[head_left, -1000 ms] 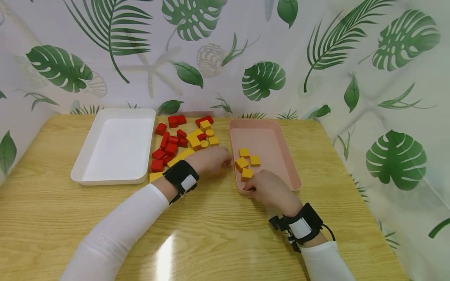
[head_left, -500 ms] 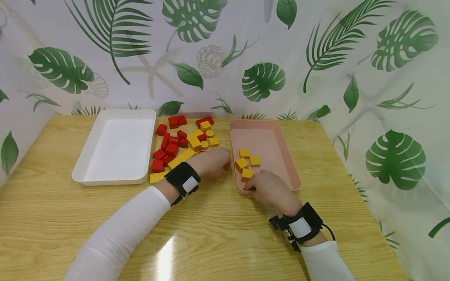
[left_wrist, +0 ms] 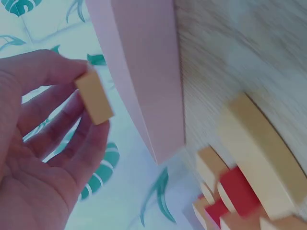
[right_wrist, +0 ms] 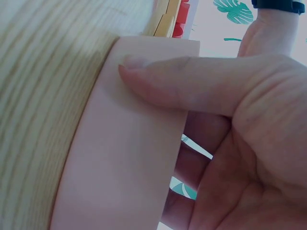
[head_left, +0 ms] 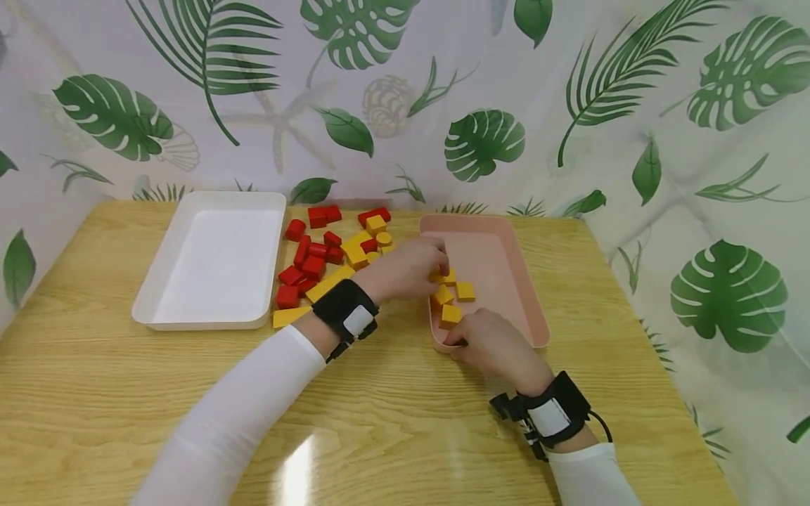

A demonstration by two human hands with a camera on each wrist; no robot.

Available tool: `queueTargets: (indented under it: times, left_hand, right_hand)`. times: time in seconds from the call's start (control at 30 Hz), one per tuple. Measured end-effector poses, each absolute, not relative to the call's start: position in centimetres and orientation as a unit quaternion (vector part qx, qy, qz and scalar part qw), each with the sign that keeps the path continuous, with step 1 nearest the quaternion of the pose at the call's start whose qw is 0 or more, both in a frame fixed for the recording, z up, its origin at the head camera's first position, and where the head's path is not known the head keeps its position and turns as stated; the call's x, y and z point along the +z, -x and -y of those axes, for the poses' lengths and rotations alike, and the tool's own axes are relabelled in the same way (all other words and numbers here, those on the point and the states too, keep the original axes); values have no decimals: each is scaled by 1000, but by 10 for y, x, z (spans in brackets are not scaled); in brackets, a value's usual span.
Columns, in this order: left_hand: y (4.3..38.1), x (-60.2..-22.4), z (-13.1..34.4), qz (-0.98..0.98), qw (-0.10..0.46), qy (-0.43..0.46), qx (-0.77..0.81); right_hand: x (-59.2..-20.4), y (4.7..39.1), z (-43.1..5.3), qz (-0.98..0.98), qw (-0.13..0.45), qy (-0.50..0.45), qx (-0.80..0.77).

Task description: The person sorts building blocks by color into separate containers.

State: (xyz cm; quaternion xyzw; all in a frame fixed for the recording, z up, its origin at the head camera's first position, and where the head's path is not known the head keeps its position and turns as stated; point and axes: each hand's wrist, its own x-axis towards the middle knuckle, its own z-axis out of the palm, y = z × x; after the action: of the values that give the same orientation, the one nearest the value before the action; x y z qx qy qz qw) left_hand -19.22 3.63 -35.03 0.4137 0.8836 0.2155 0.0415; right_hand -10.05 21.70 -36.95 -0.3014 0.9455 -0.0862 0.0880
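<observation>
My left hand (head_left: 411, 269) is over the left rim of the pink tray (head_left: 490, 263). In the left wrist view, its thumb and fingertips pinch a small yellow block (left_wrist: 94, 97), raised above the tray wall. Several yellow cubes, including one yellow cube (head_left: 465, 292), lie in the tray's left part; the left hand partly covers some. My right hand (head_left: 500, 346) grips the near wall of the tray. The right wrist view shows the thumb (right_wrist: 158, 79) pressed on the wall's outer face, with the other fingers behind it on the inner side.
Left of the pink tray lie mixed red blocks (head_left: 313, 267) and yellow pieces, among them a long yellow block (head_left: 332, 283). A white tray (head_left: 211, 267) stands further left. All rest on a wooden table (head_left: 380, 407) before a leaf-patterned backdrop (head_left: 405, 169).
My left hand has moved up and right, from the table beside the pink tray to above its left rim, carrying the yellow block. The right hand keeps its grip on the tray.
</observation>
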Motion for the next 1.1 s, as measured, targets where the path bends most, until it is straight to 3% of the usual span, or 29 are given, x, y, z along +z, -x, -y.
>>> queueTargets:
  times: [0.5, 1.1]
  left_hand:
    - [190, -346, -104, -869, 58, -469, 143]
    - [195, -371, -99, -874, 90, -452, 156]
  right_hand:
    - [-370, 97, -219, -930, 30, 350, -111]
    - [-372, 101, -219, -939, 47, 325, -102]
